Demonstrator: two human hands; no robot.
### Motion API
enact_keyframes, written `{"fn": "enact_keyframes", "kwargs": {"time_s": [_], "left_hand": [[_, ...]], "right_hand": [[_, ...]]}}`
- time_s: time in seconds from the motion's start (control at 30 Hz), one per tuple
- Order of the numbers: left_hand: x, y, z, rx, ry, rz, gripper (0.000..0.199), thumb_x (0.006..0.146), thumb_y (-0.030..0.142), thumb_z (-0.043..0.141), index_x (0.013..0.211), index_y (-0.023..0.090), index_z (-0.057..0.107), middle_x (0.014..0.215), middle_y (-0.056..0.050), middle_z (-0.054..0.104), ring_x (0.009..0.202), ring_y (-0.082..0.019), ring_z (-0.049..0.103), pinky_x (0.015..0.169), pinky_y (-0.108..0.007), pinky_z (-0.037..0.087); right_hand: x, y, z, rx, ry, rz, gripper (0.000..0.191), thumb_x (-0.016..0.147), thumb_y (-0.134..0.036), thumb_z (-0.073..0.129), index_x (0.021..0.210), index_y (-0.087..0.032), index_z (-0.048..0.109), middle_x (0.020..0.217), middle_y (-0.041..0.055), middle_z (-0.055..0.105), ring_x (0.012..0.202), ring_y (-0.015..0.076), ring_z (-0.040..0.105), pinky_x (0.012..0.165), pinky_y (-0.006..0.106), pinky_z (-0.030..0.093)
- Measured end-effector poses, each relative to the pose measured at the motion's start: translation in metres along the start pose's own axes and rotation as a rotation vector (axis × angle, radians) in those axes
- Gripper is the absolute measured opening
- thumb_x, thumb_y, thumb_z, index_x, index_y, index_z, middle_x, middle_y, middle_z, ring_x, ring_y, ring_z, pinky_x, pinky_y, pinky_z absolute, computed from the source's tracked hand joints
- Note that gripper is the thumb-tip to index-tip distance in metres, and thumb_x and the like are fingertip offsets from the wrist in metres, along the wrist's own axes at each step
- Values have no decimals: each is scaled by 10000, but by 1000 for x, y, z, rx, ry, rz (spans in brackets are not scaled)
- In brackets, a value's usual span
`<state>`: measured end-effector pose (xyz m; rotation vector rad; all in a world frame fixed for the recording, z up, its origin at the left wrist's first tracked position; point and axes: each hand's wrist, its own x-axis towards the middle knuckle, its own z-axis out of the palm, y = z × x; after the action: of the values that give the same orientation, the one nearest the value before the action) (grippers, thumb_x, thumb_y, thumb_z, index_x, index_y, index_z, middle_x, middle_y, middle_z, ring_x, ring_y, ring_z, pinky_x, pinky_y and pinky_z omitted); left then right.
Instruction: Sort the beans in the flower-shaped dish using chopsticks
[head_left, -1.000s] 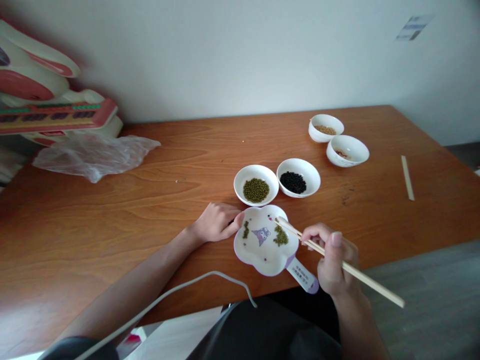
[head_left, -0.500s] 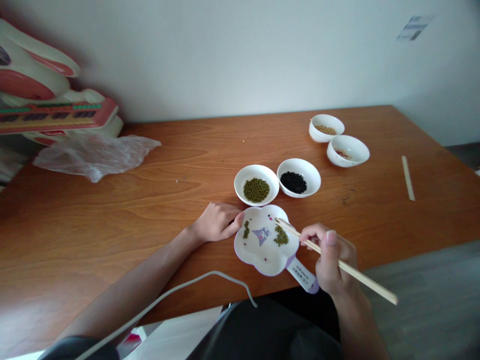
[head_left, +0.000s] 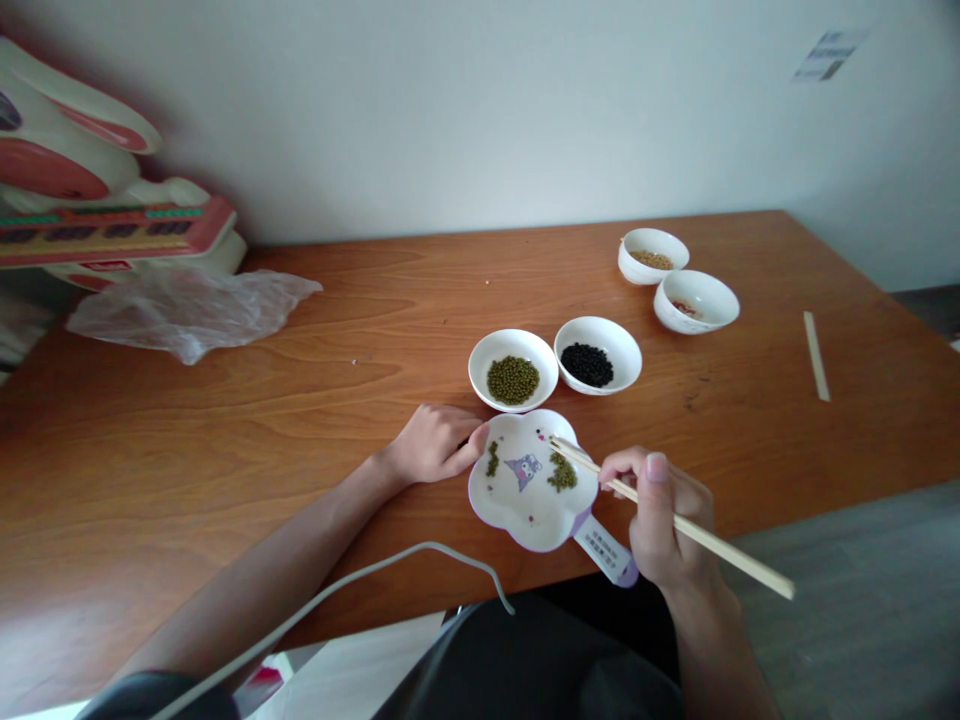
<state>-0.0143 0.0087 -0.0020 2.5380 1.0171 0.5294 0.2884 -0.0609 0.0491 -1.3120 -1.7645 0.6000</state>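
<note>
My right hand [head_left: 667, 515] is closed round wooden chopsticks [head_left: 724, 550], whose tips are over the upper right part of a flower-shaped plate [head_left: 536, 525]. Green beans lie on that plate in two groups, a larger one [head_left: 562, 472] just below the chopstick tips and a smaller one [head_left: 492, 460] near the left rim. My left hand [head_left: 439, 443] rests on the table, thumb against the plate's left rim; its other fingers are curled and partly hidden. Behind the plate stand a bowl of green beans [head_left: 512, 380] and a bowl of black beans [head_left: 587, 365].
Two more white bowls stand at the back right, one with pale grains [head_left: 651, 258], one with a few reddish bits [head_left: 684, 308]. A pale strip [head_left: 817, 357] lies far right. A plastic bag [head_left: 199, 310] and toy keyboard [head_left: 120, 235] are at left; a cable [head_left: 360, 572] crosses in front.
The rear ends of the chopsticks have risen slightly, and my right thumb has shifted a little up and left. My left hand, the plate and the bowls have not moved.
</note>
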Motion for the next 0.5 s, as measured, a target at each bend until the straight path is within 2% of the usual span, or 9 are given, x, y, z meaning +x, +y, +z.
{"fn": "enact_keyframes", "kwargs": {"time_s": [0.2,0.5], "left_hand": [[0,-2,0,-1,0,2,456,1100,330,330,718,181,530,676,-22,622,608,-132,536,626,-271,386],[0,-1,0,-8,0,-2,450,1097,326,334,716,182,526,681,-22,624,616,-134,543,640,-270,393]], "right_hand": [[-3,3,0,40,36,-21,554,1124,-380,264,796,-212,677,736,42,675,663,158,606,617,317,442],[-1,0,-4,8,-44,10,554,1125,-415,262,815,-219,677,732,22,668,663,141,611,627,299,430]]}}
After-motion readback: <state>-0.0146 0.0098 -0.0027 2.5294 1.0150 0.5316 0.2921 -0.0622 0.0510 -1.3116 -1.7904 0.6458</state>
